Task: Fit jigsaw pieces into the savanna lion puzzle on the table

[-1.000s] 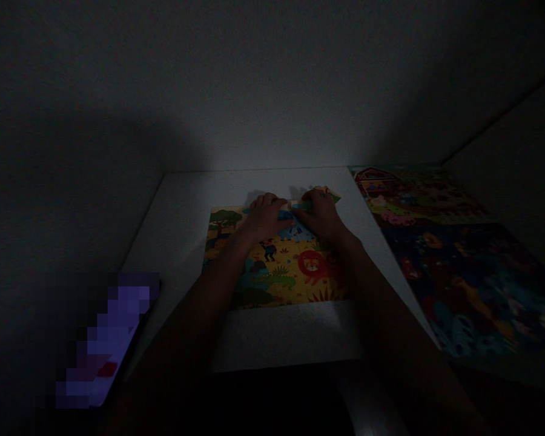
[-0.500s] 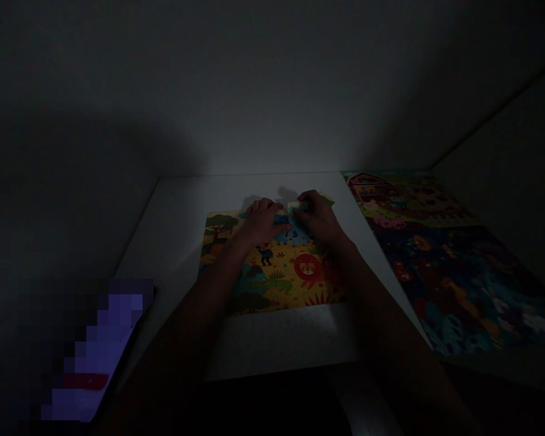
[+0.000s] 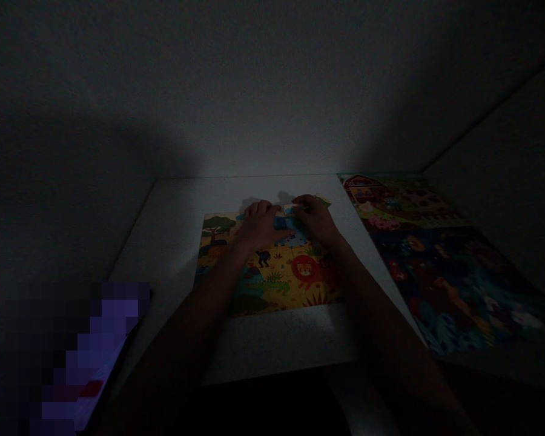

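I see the left hand (image 3: pixel 258 227) and right hand (image 3: pixel 315 219) curled over a light, stiff cardboard jigsaw piece (image 3: pixel 284 223); pinch unconfirmed; take it by its edges.

A hand can pass over the white worktop (image 3: pixel 163 242) left of the jigsaw puzzle (image 3: pixel 272 278) and along its near edge. A wall (image 3: pixel 272 121) blocks the far side, two other jigsaw puzzles (image 3: pixel 449 272) lie along the right, and a pixelated object (image 3: pixel 95 345) sits beyond the left edge.
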### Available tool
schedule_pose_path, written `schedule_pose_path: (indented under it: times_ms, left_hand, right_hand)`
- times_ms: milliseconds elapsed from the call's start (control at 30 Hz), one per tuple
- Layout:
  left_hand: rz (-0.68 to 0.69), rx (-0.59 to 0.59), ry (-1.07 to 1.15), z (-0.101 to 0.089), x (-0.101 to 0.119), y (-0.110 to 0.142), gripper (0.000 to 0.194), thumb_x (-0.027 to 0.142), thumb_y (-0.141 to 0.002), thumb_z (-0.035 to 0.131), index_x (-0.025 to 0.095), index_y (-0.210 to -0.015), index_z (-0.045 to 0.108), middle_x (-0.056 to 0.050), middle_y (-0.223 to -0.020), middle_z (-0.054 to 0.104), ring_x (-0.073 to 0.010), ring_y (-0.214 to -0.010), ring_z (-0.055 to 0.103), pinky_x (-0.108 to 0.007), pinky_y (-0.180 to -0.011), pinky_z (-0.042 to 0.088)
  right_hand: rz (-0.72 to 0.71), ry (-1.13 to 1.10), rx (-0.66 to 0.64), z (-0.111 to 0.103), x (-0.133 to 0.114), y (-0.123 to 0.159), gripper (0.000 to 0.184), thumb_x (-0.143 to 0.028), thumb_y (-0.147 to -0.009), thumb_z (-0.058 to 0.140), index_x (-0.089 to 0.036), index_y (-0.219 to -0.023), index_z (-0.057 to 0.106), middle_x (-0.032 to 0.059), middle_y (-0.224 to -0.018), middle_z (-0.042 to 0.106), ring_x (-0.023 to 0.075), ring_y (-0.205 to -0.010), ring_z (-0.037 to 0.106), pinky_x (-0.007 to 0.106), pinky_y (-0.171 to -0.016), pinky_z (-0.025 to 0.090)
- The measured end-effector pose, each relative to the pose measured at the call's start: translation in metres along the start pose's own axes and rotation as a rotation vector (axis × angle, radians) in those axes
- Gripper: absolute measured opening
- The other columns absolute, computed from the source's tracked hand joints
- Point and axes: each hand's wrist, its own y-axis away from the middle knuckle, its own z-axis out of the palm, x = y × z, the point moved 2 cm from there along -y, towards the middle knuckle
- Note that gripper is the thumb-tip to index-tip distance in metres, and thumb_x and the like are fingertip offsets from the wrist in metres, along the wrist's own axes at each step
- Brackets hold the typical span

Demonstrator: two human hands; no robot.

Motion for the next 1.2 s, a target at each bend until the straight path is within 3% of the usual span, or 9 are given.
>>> schedule_pose_path:
  times_ms: [567,767,900,967,1067,1200]
  left_hand:
    - [0.006,0.021,-0.009,0.004,-0.004,-0.002,0.064,0.059,-0.082,0.065,0.019,-0.131,0.055,-0.012,-0.128,0.052,-0.0328,-0.123,0.044,-0.046,-0.108,0.034]
    - [0.018,0.016,-0.026,0.004,-0.004,-0.002,0.063,0.06,-0.084,0.062,0.02,-0.132,0.053,-0.013,-0.13,0.052,-0.0321,-0.125,0.043,-0.045,-0.108,0.035]
    - [0.027,0.035,-0.008,0.007,-0.008,-0.004,0.063,0.059,-0.081,0.066,0.021,-0.13,0.054,-0.013,-0.128,0.053,-0.0326,-0.124,0.045,-0.046,-0.106,0.037]
    - [0.031,0.052,-0.004,0.01,-0.01,-0.005,0.063,0.059,-0.081,0.067,0.021,-0.129,0.054,-0.012,-0.127,0.053,-0.0325,-0.122,0.045,-0.046,-0.105,0.037]
    - [0.033,0.073,0.007,0.013,-0.013,-0.006,0.061,0.058,-0.082,0.066,0.02,-0.129,0.055,-0.012,-0.126,0.053,-0.0327,-0.121,0.046,-0.046,-0.106,0.037]
    - [0.038,0.074,0.039,0.015,-0.014,-0.005,0.061,0.056,-0.083,0.066,0.018,-0.129,0.055,-0.013,-0.127,0.053,-0.0334,-0.123,0.045,-0.045,-0.107,0.036]
  right_hand:
    - [0.065,0.007,0.153,0.007,0.004,-0.008,0.02,-0.033,-0.076,0.055,-0.02,-0.087,0.067,0.0071,-0.091,0.071,0.0228,-0.084,0.063,0.04,-0.084,0.05]
    - [0.166,-0.123,0.396,-0.018,0.017,-0.01,0.035,-0.038,-0.071,0.06,-0.019,-0.1,0.062,0.009,-0.098,0.067,0.0235,-0.09,0.061,0.038,-0.083,0.05]
    - [0.268,-0.144,0.625,-0.04,0.031,-0.01,0.041,-0.037,-0.065,0.061,-0.017,-0.101,0.058,0.0096,-0.097,0.063,0.023,-0.089,0.06,0.037,-0.079,0.05]
    - [0.275,-0.112,0.676,-0.044,0.035,-0.01,0.038,-0.038,-0.066,0.061,-0.017,-0.098,0.059,0.0087,-0.095,0.063,0.0225,-0.089,0.059,0.036,-0.078,0.049]
    - [0.226,-0.064,0.658,-0.041,0.034,-0.009,0.035,-0.037,-0.068,0.061,-0.017,-0.096,0.06,0.0085,-0.095,0.064,0.0222,-0.09,0.059,0.036,-0.08,0.049]
    - [0.179,-0.046,0.516,-0.03,0.029,-0.009,0.034,-0.033,-0.072,0.06,-0.017,-0.102,0.062,0.0089,-0.1,0.067,0.0204,-0.083,0.061,0.035,-0.077,0.05]
